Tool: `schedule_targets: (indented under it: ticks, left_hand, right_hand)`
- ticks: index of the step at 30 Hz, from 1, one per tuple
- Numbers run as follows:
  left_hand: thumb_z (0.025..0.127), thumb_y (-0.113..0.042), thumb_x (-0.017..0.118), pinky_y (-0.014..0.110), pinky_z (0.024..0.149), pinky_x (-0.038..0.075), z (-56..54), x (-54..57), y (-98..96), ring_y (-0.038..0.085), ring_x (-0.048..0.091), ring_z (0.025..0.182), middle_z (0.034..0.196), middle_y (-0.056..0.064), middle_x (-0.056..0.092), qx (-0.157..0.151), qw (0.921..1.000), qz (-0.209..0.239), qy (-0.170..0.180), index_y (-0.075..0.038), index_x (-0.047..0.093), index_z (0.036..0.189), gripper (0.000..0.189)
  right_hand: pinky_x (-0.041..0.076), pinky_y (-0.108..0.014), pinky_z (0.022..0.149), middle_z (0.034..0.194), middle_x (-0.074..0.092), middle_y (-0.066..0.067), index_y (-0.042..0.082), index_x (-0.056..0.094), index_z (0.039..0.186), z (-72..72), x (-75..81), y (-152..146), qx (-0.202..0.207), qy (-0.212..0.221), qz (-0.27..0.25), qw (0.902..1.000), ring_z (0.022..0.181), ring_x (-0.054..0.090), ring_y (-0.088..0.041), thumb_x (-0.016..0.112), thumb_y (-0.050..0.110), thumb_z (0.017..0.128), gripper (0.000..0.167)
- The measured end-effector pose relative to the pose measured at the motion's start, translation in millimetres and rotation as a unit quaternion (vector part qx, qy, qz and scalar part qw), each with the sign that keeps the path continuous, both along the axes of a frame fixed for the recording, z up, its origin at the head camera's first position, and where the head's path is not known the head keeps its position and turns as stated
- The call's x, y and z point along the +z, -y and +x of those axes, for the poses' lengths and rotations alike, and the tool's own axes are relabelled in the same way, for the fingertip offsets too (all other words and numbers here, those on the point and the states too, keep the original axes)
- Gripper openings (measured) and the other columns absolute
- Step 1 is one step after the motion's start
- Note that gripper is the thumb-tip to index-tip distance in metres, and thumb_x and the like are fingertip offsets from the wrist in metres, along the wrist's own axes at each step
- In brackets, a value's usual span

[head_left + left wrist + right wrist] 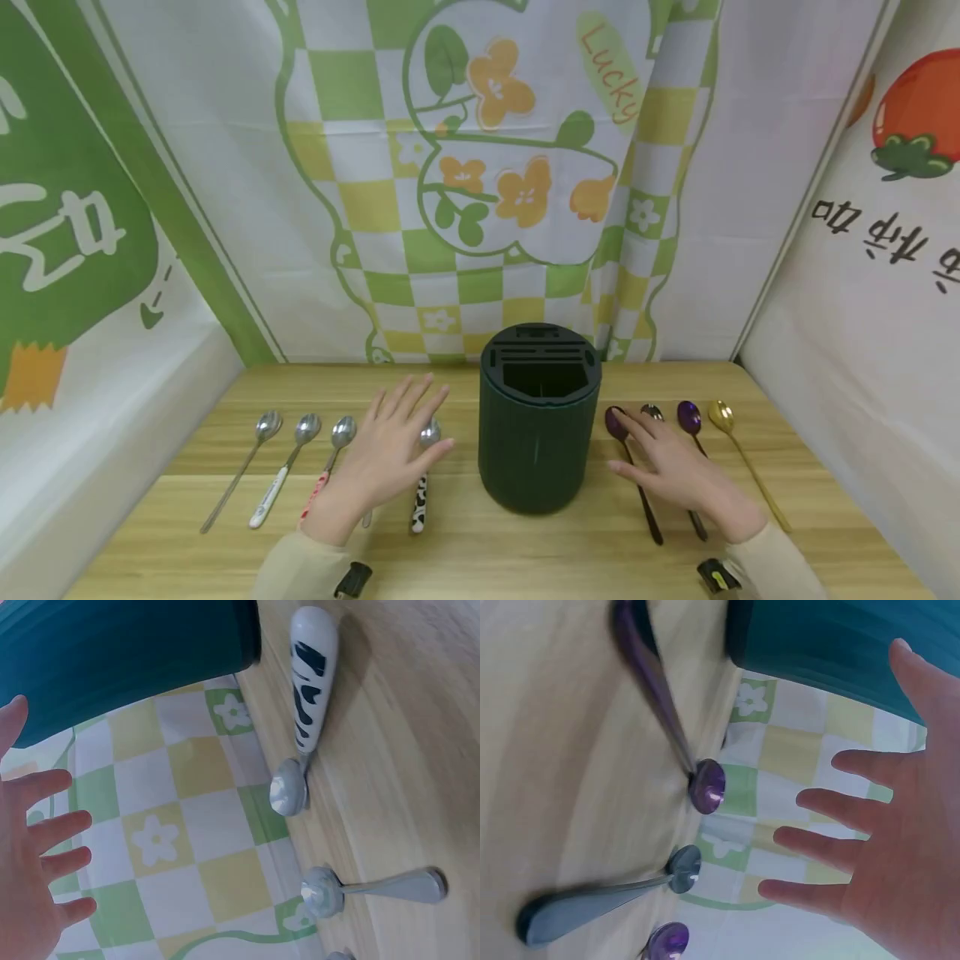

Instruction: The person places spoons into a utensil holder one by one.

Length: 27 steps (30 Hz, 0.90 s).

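Note:
My left hand (382,454) hovers with spread fingers over the left row of spoons, holding nothing. Beneath it, a cow-print spoon (420,500) and a plain silver spoon (397,886) are partly hidden in the head view. A red-patterned spoon (343,433) lies beside that hand. With fingers extended, my right hand (675,462) is held above a purple spoon (645,504) and a dark grey spoon (585,904), gripping neither. Between the hands stands a dark green utensil holder (532,458), upright, its black top slotted.
Further left lie a white-handled spoon (270,496) and a thin silver spoon (232,483). Another purple spoon (690,418) and a gold spoon (750,467) lie at the right. A checked curtain (465,283) hangs behind the wooden table (547,554), with printed cloth on both sides.

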State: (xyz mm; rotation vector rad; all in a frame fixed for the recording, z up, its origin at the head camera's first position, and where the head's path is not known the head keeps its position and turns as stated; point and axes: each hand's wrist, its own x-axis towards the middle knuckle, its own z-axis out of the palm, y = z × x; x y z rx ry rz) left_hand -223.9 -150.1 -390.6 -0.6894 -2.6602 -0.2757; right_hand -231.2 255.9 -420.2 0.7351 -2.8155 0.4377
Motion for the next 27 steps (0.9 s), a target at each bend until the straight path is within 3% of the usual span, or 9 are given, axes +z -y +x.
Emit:
schedule_targets:
  ticks: [15,27]
  left_hand:
    - [0.095,-0.054,0.044,0.053,0.114,0.023,-5.3,14.6,-7.4,0.031,0.033,0.139,0.151,0.007,0.036,-0.031,0.9980,-0.004,-0.055,-0.017,0.040,0.145,0.062]
    - [0.095,-0.054,0.044,0.049,0.113,0.027,-5.5,33.4,-12.4,0.031,0.035,0.138,0.150,0.009,0.038,-0.040,0.9983,-0.023,-0.037,-0.015,0.043,0.143,0.061]
  right_hand:
    - [0.042,-0.061,0.095,0.135,0.046,-0.030,0.007,0.039,0.144,2.2,-5.0,-4.7,-0.017,0.045,-0.017,0.9987,0.119,0.049,-0.048,0.053,0.050,0.093,0.068]
    - [0.041,-0.060,0.096,0.136,0.045,-0.030,0.006,0.041,0.143,5.2,-9.2,-7.0,-0.029,0.069,-0.021,0.9969,0.121,0.047,-0.047,0.049,0.054,0.093,0.069]
